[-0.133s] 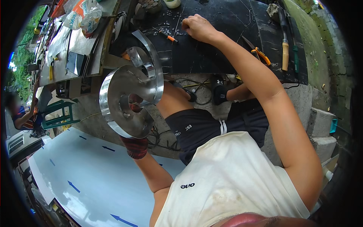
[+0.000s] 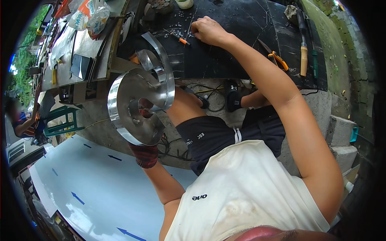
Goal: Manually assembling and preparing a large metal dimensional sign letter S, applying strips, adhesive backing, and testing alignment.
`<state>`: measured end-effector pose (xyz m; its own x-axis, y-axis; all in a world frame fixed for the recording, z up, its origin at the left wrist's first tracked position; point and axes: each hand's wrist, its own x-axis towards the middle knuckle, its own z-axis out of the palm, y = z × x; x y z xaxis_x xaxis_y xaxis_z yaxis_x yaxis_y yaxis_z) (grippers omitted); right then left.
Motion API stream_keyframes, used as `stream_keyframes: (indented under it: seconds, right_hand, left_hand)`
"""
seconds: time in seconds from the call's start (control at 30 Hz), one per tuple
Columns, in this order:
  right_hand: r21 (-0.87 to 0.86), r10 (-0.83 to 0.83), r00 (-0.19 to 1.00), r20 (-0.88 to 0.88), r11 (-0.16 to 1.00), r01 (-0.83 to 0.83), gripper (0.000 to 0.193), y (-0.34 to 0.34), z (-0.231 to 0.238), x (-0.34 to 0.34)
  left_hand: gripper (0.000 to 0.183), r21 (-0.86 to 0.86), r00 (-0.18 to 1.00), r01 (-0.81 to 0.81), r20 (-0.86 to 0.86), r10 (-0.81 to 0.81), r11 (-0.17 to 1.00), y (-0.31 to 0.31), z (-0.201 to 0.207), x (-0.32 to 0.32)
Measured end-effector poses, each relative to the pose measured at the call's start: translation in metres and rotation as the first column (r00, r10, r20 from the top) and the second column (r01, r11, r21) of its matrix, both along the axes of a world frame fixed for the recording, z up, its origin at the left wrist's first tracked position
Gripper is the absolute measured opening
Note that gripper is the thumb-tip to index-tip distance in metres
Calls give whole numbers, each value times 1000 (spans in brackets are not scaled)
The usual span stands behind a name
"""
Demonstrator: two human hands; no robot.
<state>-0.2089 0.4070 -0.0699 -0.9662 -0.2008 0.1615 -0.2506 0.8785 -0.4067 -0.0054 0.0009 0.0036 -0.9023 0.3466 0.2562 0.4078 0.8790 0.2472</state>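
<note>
My left hand (image 2: 144, 156), in a red and black glove, holds a shiny sheet-metal letter shell (image 2: 128, 90) from below. The shell has a flat face with upright curved strip walls, and a bit of the glove shows through its round opening. Over the black tabletop (image 2: 225, 60), my bare right hand (image 2: 210, 31) has its fingers curled downward and pressed together. Whatever those fingertips grip, if anything, is hidden. Small grey metal bits (image 2: 177, 31) lie scattered beside this hand. A thin tool with an orange and black handle (image 2: 183, 41) rests just left of it.
Orange-handled pliers (image 2: 279, 60), a wooden-handled tool (image 2: 303, 60) and a green-handled one (image 2: 315, 66) lie at the right of the tabletop. A white tub (image 2: 183, 4) stands at the back. On the left bench is a phone (image 2: 80, 66). A pale sheet with blue arrows (image 2: 96, 180) lies lower left.
The metal letter shell and my left hand have shifted very slightly to the right. My right hand has moved a touch left among the metal bits.
</note>
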Motion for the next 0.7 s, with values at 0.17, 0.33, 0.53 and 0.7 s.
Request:
stream_keyframes:
  seconds: [0.17, 0.33, 0.53, 0.7]
  right_hand:
    - [1, -13, 1000, 17, 1000, 13, 19, -8, -1, -6]
    - [50, 21, 999, 33, 998, -23, 20, -6, -1, -11]
    - [61, -19, 998, 53, 998, 16, 25, -16, 0, -14]
    - [118, -18, 999, 35, 993, 13, 28, -18, -4, -20]
  left_hand:
    - [68, 147, 986, -127, 130, 108, 981, 5, 2, 15]
    - [54, 513, 912, -285, 404, 65, 810, 3, -11, 20]
    - [57, 751, 827, -471, 559, -65, 463, 15, -5, 26]
    - [69, 618, 865, -372, 502, 16, 693, 19, -10, 12]
